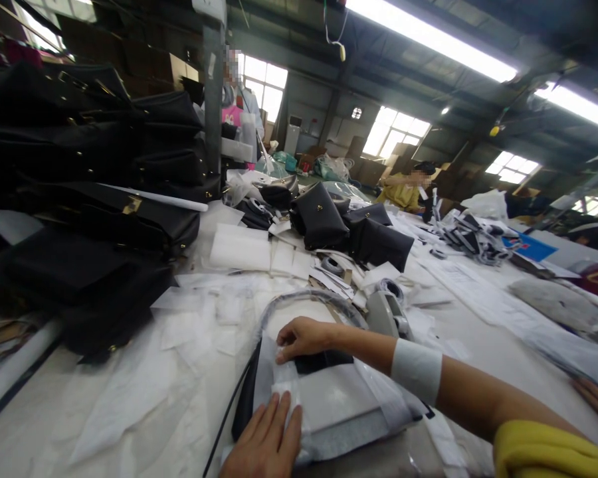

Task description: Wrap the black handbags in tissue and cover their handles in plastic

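Observation:
In front of me lies a black handbag (pixel 244 395), partly covered by white and translucent wrapping sheets (pixel 339 401). Its arched handle (pixel 303 295) is wrapped in clear plastic. My left hand (pixel 266 438) rests flat on the near left part of the wrapping, fingers stretched out. Just beyond it, my right hand (pixel 301 338) has thumb and fingers pinched at the edge of a translucent sheet over the bag. A pale band circles my right forearm. Beside the bag's far right side stands a grey tape dispenser (pixel 383 315).
Black bags (pixel 80 146) are piled high on the left. More black bags (pixel 321 216), white foam sheets (pixel 239 247) and tape rolls lie behind. A metal post (pixel 213 99) rises back left. Another person's hand (pixel 595 401) shows at far right; a person in yellow (pixel 401 192) sits farther back.

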`<state>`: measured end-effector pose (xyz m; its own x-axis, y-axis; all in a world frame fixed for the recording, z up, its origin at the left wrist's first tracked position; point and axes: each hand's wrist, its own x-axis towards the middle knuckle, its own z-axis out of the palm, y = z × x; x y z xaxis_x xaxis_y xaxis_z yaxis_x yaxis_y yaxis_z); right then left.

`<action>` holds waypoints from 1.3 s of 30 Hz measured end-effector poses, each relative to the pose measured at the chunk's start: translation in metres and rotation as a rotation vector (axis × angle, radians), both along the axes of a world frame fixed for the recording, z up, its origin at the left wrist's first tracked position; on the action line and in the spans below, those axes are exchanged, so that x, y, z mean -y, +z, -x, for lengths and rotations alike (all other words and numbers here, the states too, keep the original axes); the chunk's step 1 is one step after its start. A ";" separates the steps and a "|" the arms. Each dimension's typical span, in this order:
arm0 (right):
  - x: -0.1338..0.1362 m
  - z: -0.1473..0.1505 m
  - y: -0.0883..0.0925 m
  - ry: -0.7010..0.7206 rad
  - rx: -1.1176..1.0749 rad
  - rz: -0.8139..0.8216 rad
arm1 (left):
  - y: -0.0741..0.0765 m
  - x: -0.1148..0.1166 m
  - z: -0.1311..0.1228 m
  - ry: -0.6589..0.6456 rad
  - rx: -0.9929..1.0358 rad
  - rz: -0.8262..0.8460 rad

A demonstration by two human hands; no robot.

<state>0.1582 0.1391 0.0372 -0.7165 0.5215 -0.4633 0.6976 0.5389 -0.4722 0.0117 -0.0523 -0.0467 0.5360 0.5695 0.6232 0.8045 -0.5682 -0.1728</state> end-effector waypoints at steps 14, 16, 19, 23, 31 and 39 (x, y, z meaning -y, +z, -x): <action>0.153 -0.097 0.008 -0.186 -0.150 -0.724 | 0.042 0.007 0.009 -0.060 0.202 0.216; 0.166 -0.109 -0.008 -0.155 -0.147 -0.790 | 0.049 0.006 0.016 -0.071 0.278 0.333; 0.173 -0.114 -0.029 -0.157 -0.143 -0.866 | 0.064 -0.007 0.029 0.019 0.443 0.576; 0.171 -0.111 -0.039 -0.172 -0.157 -0.874 | 0.082 -0.047 0.029 0.145 0.489 0.674; 0.172 -0.110 -0.024 -0.195 -0.268 -0.839 | 0.057 -0.079 -0.007 -0.105 0.117 0.710; 0.208 -0.154 -0.036 -0.914 -0.398 -1.078 | 0.069 -0.081 0.051 0.481 0.809 0.972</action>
<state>0.3120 -0.0692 0.0012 0.0613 0.8119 0.5806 0.9055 0.1995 -0.3746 -0.0392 0.0290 0.0220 -0.1622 0.9824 -0.0923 0.6407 0.1760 0.7473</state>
